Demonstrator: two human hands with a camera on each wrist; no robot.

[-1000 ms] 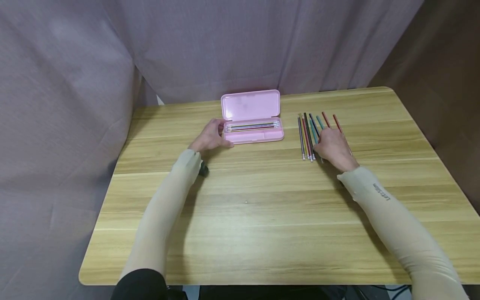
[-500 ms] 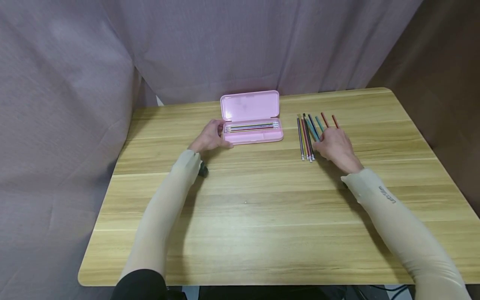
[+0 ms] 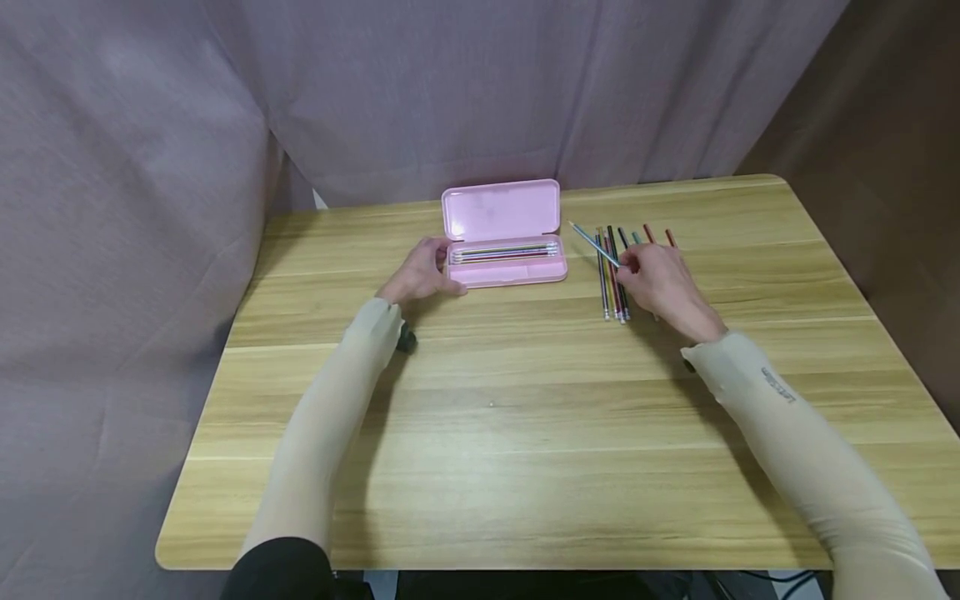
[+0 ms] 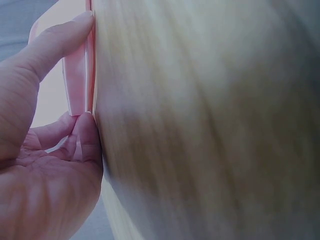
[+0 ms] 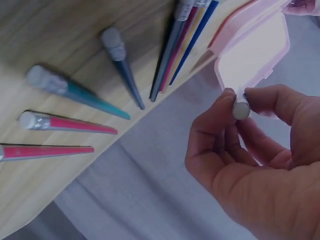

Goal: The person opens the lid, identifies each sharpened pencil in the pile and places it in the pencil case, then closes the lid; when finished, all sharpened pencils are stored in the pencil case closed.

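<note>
An open pink pencil case (image 3: 504, 242) (image 5: 252, 52) stands at the back middle of the wooden table (image 3: 525, 400), with several pencils in its tray. My left hand (image 3: 420, 273) (image 4: 47, 150) holds the case's left end between thumb and fingers. To the right lies a row of several coloured pencils (image 3: 615, 275) (image 5: 120, 65). My right hand (image 3: 660, 279) (image 5: 250, 150) pinches one teal pencil (image 3: 592, 244) (image 5: 241, 109), lifted above the row with its tip pointing toward the case.
Purple curtains (image 3: 375, 100) hang behind and to the left of the table. A brown wall (image 3: 885, 150) stands at the right. A small dark object (image 3: 407, 338) lies beside my left forearm.
My right hand, which rested on the row of pencils, has picked one teal pencil up and raised it toward the case. The left hand has not moved.
</note>
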